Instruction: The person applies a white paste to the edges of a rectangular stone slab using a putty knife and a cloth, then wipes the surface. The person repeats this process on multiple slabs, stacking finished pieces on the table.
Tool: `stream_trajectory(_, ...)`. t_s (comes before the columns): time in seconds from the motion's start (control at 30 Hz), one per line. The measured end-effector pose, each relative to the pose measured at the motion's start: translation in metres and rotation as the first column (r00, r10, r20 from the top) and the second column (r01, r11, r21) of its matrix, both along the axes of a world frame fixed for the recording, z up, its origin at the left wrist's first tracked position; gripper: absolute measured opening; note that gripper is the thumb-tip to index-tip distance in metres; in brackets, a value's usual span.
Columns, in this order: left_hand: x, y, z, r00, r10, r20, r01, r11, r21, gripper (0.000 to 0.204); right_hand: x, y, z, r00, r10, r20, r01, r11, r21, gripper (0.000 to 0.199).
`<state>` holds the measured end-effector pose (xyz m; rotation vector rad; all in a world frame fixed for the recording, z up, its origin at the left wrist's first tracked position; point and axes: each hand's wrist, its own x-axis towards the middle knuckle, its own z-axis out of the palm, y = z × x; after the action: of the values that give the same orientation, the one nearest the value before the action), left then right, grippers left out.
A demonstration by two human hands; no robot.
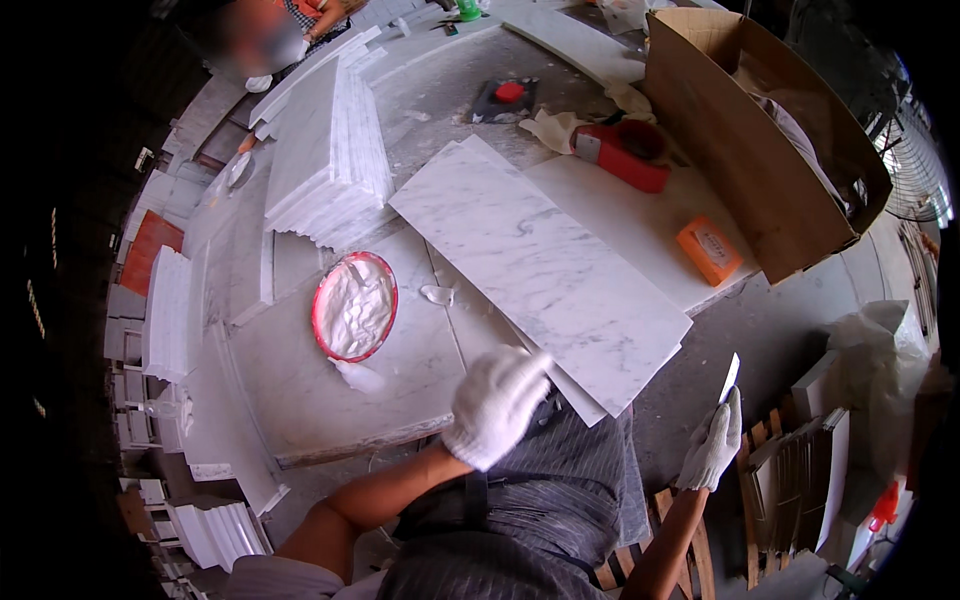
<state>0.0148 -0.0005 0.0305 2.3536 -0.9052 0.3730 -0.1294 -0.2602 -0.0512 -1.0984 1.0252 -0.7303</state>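
Note:
My left hand (pixel 497 405), in a white glove and slightly blurred, is above the table's near edge with its fingers stretched toward the marble slabs. Nothing shows in it. Out to the right of the table, my right hand (pixel 712 450), also gloved, grips a thin, flat white blade-like piece (pixel 731 378) pointing up; its exact kind is unclear. Grey-veined white marble slabs (pixel 545 265) lie stacked askew in front of me, corners over the near edge. To their left rests a red-rimmed oval bowl (pixel 393 300) of white paste, with white lumps (pixel 437 295) beside it.
A taller marble stack (pixel 325 160) stands at the back left. Rightward are a red tool (pixel 622 155), an orange box (pixel 709 250) and a large cardboard box (pixel 760 140). Upright slabs (pixel 800 480) lean low on the right. Another person (pixel 270 35) is at the far left.

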Motion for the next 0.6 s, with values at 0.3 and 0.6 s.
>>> stream_trajectory(0.3,0.076,0.049,-0.043,0.786,0.609,0.105,-0.615,0.756,0.226,0.043,0.006,0.007,0.002,0.993,0.114,-0.035,-0.116,0.991,-0.067,0.049)
stream_trajectory(0.6,0.066,0.033,-0.039,0.883,0.427,-0.194,-0.468,0.835,-0.291,0.013,-0.006,-0.008,-0.028,0.992,0.09,-0.094,-0.102,0.986,-0.132,0.046)
